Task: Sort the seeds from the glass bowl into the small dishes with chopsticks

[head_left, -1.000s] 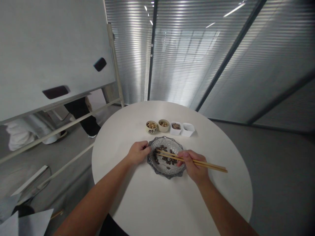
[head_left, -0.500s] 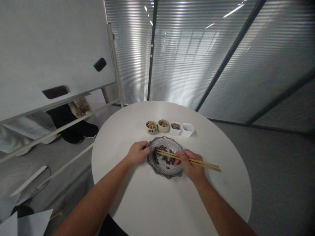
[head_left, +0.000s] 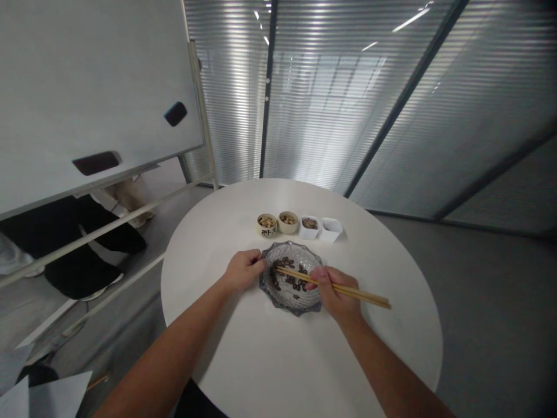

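A clear glass bowl (head_left: 292, 309) with a scalloped rim stands on the round white table. Several dark, bean-like pieces (head_left: 285, 263) lie scattered inside it. My left hand (head_left: 243, 269) is closed on the left side of the bowl's rim, thumb and fingers together. My right hand (head_left: 336, 291), over the right part of the bowl, grips a pair of wooden chopsticks (head_left: 369, 297). Their tips reach the dark pieces at the bowl's left side. Whether a piece sits between the tips is too small to tell.
Behind the bowl stand two round cream cups (head_left: 267, 232) (head_left: 288, 227) with light nut-like pieces, a white square cup (head_left: 309, 233) with small brownish bits, and another white cup (head_left: 331, 234). A whiteboard (head_left: 108, 87) stands left; a person's dark-clothed legs (head_left: 82, 267) show beneath it.
The chopsticks' rear ends have drawn closer together in my right hand. My left hand stays at the rim. Behind the whiteboard, the person's legs have shifted left and nearer.
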Motion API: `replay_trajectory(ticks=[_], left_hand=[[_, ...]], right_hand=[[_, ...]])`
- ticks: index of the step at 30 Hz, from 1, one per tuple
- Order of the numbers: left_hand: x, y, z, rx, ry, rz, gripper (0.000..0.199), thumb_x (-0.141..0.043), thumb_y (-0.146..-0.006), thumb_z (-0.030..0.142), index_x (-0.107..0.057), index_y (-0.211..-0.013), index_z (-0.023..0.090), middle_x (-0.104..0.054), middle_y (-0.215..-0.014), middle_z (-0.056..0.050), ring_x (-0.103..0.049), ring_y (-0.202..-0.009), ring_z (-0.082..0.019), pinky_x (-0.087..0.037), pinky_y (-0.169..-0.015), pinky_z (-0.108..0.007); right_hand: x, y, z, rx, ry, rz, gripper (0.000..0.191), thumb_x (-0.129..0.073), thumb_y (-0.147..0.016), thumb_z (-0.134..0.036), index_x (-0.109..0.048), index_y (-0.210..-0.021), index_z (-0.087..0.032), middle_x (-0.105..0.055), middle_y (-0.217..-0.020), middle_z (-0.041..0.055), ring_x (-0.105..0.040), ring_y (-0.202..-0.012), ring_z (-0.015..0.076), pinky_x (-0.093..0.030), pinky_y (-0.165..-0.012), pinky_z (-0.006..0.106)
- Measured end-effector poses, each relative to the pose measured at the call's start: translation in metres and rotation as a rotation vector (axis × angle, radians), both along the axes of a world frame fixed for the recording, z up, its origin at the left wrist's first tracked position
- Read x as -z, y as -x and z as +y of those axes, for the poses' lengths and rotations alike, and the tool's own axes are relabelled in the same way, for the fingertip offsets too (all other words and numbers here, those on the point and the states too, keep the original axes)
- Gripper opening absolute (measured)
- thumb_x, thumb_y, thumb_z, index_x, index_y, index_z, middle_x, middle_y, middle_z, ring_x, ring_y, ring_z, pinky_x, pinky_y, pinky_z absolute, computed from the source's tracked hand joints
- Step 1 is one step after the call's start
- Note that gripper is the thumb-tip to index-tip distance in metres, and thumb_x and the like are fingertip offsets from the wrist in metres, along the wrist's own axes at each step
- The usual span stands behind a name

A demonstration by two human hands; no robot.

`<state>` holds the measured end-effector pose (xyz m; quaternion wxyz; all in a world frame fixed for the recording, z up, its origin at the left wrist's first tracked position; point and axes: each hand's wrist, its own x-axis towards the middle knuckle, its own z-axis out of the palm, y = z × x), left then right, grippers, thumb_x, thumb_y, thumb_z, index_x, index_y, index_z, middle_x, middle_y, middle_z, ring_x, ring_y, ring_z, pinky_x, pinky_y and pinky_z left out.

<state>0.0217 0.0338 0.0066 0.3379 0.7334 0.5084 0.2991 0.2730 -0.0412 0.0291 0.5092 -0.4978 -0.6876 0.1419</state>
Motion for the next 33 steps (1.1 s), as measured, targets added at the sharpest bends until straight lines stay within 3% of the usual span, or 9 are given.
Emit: replay_trajectory(ticks=[9,13,19,25,33], left_hand=[[0.002,0.000,0.000,-0.001,0.000,-0.004,0.027,-0.050,-0.083,0.038,-0.046,-0.064,0.020,-0.038,-0.059,0.005,-0.038,-0.062,-0.012,-0.027,-0.058,-0.025],[0.002,0.000,0.000,0.004,-0.001,-0.005,0.027,-0.049,-0.083,0.038,-0.045,-0.064,0.020,-0.038,-0.060,0.005,-0.038,-0.062,-0.012,-0.026,-0.058,-0.025],[-0.001,0.000,-0.001,0.004,-0.001,0.006,0.027,-0.049,-0.084,0.039,-0.045,-0.065,0.019,-0.039,-0.059,0.005,-0.039,-0.062,-0.012,-0.026,-0.058,-0.025],[-0.002,0.000,-0.002,-0.005,0.006,-0.019,0.025,-0.050,-0.083,0.035,-0.045,-0.064,0.019,-0.038,-0.059,0.005,-0.039,-0.061,-0.011,-0.027,-0.058,-0.025],[-0.003,0.000,-0.002,0.002,-0.016,-0.006,0.026,-0.050,-0.084,0.035,-0.045,-0.063,0.019,-0.038,-0.059,0.005,-0.038,-0.061,-0.011,-0.026,-0.058,-0.025]], right_hand=[[-0.001,0.003,-0.001,-0.237,-0.253,-0.181,0.023,-0.051,-0.100,-0.022,-0.066,-0.082,-0.025,-0.074,-0.076,0.0054,-0.073,-0.068,0.0228,-0.060,-0.065,0.035],[-0.003,0.005,0.000,-0.341,-0.389,-0.374,0.017,-0.053,-0.097,-0.015,-0.066,-0.088,-0.023,-0.074,-0.080,0.0051,-0.073,-0.072,0.0198,-0.061,-0.066,0.031],[-0.014,0.009,-0.005,-0.320,-0.447,-0.508,0.022,-0.055,-0.099,-0.019,-0.066,-0.080,-0.022,-0.073,-0.074,0.0050,-0.072,-0.067,0.0171,-0.059,-0.062,0.027],[-0.010,0.006,-0.007,-0.308,-0.465,-0.554,0.025,-0.056,-0.100,-0.024,-0.067,-0.078,-0.022,-0.074,-0.076,0.0067,-0.071,-0.068,0.0178,-0.058,-0.065,0.028],[-0.017,0.000,-0.007,-0.323,-0.467,-0.454,0.015,-0.059,-0.095,-0.016,-0.069,-0.087,-0.022,-0.075,-0.078,0.0060,-0.074,-0.072,0.0200,-0.061,-0.067,0.030]])
